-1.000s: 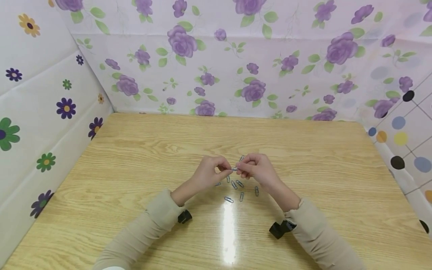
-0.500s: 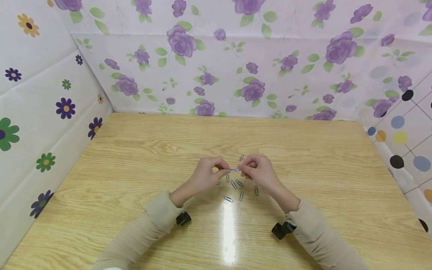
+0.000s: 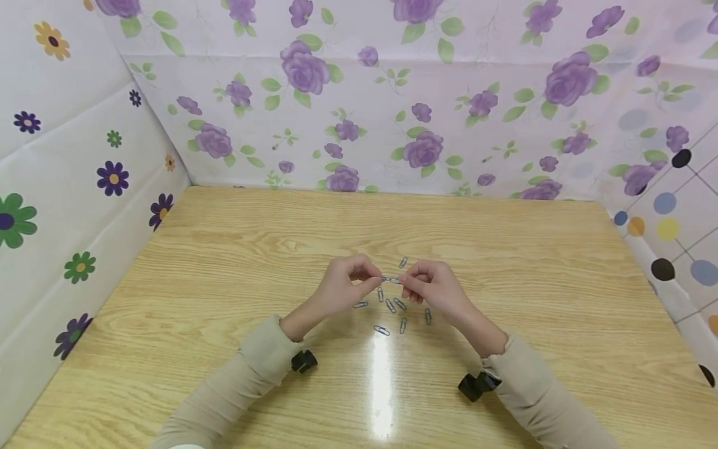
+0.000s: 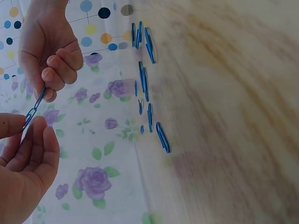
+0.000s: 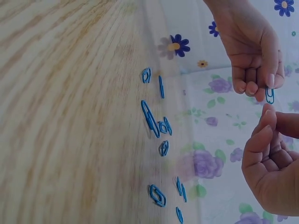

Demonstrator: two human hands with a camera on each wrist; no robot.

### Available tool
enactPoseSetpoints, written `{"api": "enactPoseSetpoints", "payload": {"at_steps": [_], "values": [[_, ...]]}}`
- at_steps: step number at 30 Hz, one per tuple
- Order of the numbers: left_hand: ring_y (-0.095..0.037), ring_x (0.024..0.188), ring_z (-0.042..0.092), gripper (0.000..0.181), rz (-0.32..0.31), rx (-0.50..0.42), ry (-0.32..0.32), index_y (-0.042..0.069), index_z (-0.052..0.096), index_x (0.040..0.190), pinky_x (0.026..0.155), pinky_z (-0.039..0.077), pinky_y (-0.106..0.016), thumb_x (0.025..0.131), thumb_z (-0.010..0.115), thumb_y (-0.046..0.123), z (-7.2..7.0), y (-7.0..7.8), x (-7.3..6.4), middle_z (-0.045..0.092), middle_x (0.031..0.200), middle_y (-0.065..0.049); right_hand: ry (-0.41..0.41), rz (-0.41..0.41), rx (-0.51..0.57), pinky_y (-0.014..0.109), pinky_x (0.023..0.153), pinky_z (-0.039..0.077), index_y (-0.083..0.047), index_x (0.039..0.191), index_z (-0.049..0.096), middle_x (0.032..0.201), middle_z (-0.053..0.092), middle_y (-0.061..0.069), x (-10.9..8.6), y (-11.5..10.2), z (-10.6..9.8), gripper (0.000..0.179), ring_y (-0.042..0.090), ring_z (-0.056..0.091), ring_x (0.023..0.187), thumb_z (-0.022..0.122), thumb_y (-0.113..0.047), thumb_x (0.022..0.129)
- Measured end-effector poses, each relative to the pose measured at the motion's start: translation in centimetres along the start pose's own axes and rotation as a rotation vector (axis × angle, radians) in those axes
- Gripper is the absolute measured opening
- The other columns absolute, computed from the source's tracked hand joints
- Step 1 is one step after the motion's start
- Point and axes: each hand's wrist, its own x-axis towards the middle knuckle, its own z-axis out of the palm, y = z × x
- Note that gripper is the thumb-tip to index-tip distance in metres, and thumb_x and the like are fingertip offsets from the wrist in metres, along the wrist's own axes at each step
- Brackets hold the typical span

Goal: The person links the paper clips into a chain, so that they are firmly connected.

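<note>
Blue paper clips (image 3: 391, 279) stretch between the two hands, raised over the wooden table; in the left wrist view a pair of paper clips (image 4: 32, 112) looks linked end to end. My left hand (image 3: 343, 285) pinches one end between thumb and forefinger. The other end is pinched by my right hand (image 3: 440, 288), its remaining fingers curled in. In the right wrist view, one paper clip (image 5: 269, 95) shows below the left thumb, while the right fingertips hide the rest. Loose blue paper clips lie scattered below, among them a paper clip (image 3: 381, 330) closest to me.
Several paper clips are spread over the middle of the table (image 3: 252, 249), with one paper clip (image 3: 403, 262) beyond the hands. Floral sheeting (image 3: 359, 93) walls the back, and patterned sheets line both sides. A black wrist camera (image 3: 477, 385) sits at the right cuff.
The hands have drawn slightly apart, the right one moving a little to the right. More of the paper clips now shows between the fingertips. The loose clips have not moved.
</note>
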Motion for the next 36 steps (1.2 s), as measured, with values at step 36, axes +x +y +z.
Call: {"api": "enactPoseSetpoints", "payload": {"at_steps": [36], "values": [[-0.014,0.073,0.049,0.008,0.462,0.445,-0.12,0.003,0.051,0.086,0.066,0.043,-0.017,0.086,0.057,-0.002,0.9,-0.8,0.5,0.053,0.079,-0.004,-0.242,0.177,0.175,0.022,0.049,0.04,-0.006,0.068,0.049,0.057,0.052,0.001,0.1,-0.1,-0.3,0.029,0.01,0.046,0.05,0.043,-0.015,0.095]]}}
